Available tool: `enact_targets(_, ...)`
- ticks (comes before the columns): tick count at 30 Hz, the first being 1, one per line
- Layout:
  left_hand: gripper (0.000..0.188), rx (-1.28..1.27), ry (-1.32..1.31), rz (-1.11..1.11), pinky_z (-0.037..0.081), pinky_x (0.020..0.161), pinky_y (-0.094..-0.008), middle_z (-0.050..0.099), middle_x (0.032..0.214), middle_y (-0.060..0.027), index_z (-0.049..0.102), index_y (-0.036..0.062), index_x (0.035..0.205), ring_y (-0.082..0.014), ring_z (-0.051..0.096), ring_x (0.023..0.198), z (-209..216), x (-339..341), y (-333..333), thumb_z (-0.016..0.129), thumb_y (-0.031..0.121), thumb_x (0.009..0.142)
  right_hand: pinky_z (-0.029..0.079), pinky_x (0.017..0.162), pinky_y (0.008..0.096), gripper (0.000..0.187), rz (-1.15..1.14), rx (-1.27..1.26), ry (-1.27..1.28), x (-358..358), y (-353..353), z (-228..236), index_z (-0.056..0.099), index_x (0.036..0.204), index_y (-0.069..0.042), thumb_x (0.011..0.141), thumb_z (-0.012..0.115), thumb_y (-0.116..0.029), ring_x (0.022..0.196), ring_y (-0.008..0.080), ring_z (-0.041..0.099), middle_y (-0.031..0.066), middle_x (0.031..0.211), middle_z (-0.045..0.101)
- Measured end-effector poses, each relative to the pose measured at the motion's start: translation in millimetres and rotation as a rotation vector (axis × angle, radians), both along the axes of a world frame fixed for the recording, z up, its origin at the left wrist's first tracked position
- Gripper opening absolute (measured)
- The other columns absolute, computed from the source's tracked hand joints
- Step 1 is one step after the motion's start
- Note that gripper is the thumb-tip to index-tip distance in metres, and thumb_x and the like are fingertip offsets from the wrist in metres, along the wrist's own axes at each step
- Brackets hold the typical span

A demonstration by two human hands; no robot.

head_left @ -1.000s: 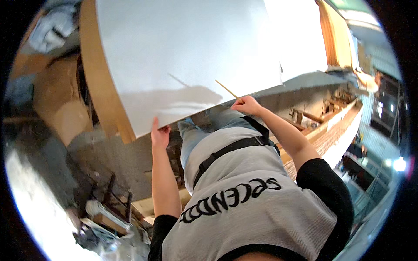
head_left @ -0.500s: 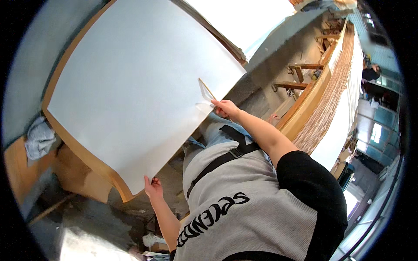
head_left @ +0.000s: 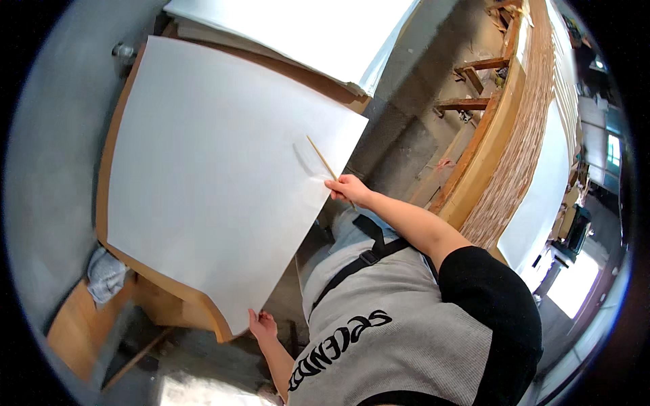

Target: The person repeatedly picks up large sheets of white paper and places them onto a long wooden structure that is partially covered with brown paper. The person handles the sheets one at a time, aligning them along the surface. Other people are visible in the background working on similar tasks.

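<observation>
A large white sheet of paper lies over a brown wooden board, whose edge shows along the left and near sides. My right hand is closed at the sheet's right-hand edge, pinching the paper together with a thin wooden stick. The stick slants up over the sheet and casts a shadow on it. At the near corner my left hand grips the paper's edge, thumb on top; its other fingers are partly hidden.
A stack of white sheets stands beyond the board. To the right runs a long wooden bench bearing a long row of layered sheets. A grey cloth hangs at the board's left, near a wall.
The view has shifted, so the sheet and board appear lower and more of the far stack shows. Both hands keep their hold at the paper's edge.
</observation>
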State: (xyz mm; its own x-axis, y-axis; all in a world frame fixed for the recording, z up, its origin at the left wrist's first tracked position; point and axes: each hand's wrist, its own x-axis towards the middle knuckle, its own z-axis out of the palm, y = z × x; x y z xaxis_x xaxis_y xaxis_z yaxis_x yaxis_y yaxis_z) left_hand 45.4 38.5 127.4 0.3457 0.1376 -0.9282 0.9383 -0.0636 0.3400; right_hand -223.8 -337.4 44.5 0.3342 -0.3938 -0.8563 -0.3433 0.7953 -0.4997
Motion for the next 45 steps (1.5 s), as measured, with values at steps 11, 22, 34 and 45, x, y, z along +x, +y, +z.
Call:
enact_targets(11, 0.035, -0.329, -0.469, -0.436, 0.04, 0.055, -0.0284, 0.053, 0.075, -0.004, 0.053, 0.0074, 0.098, -0.0164, 0.048, 0.064, 110, 145, -121, 0.053, 0.037, 0.08, 0.042, 0.049, 0.0226, 0.027, -0.118, -0.264, -0.224, 19, 12, 58, 0.055, 0.071, -0.003, 0.084, 0.05, -0.025, 0.051, 0.0113, 0.053, 0.0041, 0.063, 0.056)
enact_targets(22, 0.035, -0.981, -0.724, -0.495, 0.042, 0.079, -0.0354, 0.056, 0.101, -0.0116, 0.053, 0.002, 0.106, -0.0242, 0.051, 0.094, 344, 144, -304, 0.056, 0.023, 0.078, 0.052, 0.044, 0.0292, 0.029, -0.405, -0.626, -0.39, -42, 52, 292, 0.054, 0.086, 0.006, 0.083, 0.046, -0.021, 0.048, 0.0179, 0.058, 0.0135, 0.08, 0.06)
enact_targets(34, 0.031, -1.718, -0.655, -0.792, 0.044, 0.082, -0.0363, 0.052, 0.109, -0.017, 0.048, -0.0031, 0.105, -0.0274, 0.05, 0.101, 423, -31, -372, 0.053, 0.018, 0.082, 0.052, 0.053, 0.031, 0.029, -0.72, -1.001, -0.184, -193, 164, 384, 0.057, 0.085, 0.002, 0.085, 0.043, -0.023, 0.067, 0.0175, 0.061, 0.0109, 0.083, 0.061)
enact_targets(45, 0.05, -2.536, -0.51, -1.762, 0.027, 0.101, -0.0351, 0.042, 0.122, -0.0174, 0.036, -0.0055, 0.121, -0.0244, 0.038, 0.116, 651, -322, -483, 0.039, 0.032, 0.089, 0.048, 0.078, 0.0468, 0.03, -1.097, -1.672, -0.381, -387, 254, 529, 0.04, 0.064, -0.003, 0.088, 0.031, -0.019, 0.097, 0.0352, 0.055, 0.0202, 0.095, 0.056)
